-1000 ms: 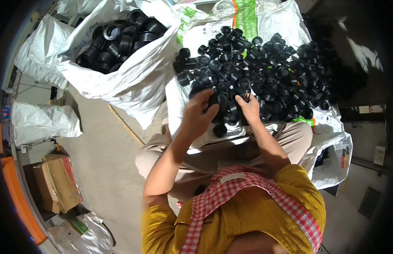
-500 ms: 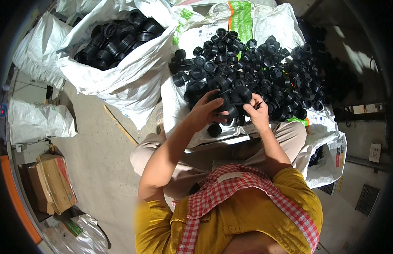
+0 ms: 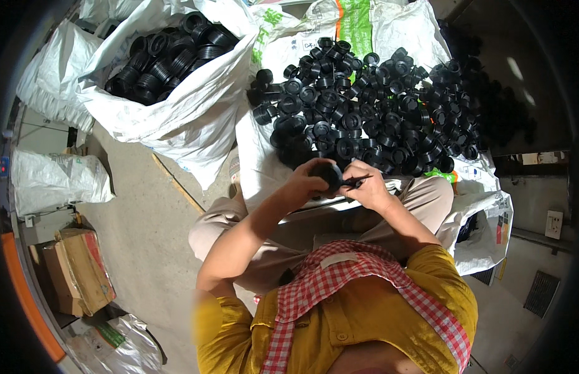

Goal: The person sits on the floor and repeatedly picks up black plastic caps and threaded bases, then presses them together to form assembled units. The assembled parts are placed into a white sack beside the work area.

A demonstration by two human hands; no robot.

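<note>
I am looking down at two bare arms coming up from the bottom of the picture. Both elbows are bending, and the hands are meeting in the middle, just above the lap.

The left hand (image 3: 305, 182) is curling around a round black cap (image 3: 330, 174). Its grip is closing on the cap, with the fingers wrapping the far side and the thumb lying near the front. The cap is sitting up in the air, right at the near edge of the big pile.

The right hand (image 3: 367, 187) is sitting just beside the left one, almost touching it. Its grip is pinching a thin dark tool (image 3: 355, 181), and the tip is pointing left at the cap. I cannot tell if the tip is touching the cap or not.

Just past the hands, a big pile of black caps (image 3: 370, 112) is lying on a white sack sheet (image 3: 258, 162) spread out flat in front of the knees. The held cap is the nearest one to me.

To the left, an open white sack (image 3: 177, 118) is holding bigger black rings (image 3: 171, 53). A cardboard box (image 3: 77, 268) is sitting on the floor far to the left. I am seeing a yellow shirt (image 3: 364, 324) and a red checked scarf (image 3: 339, 280) at the bottom.
</note>
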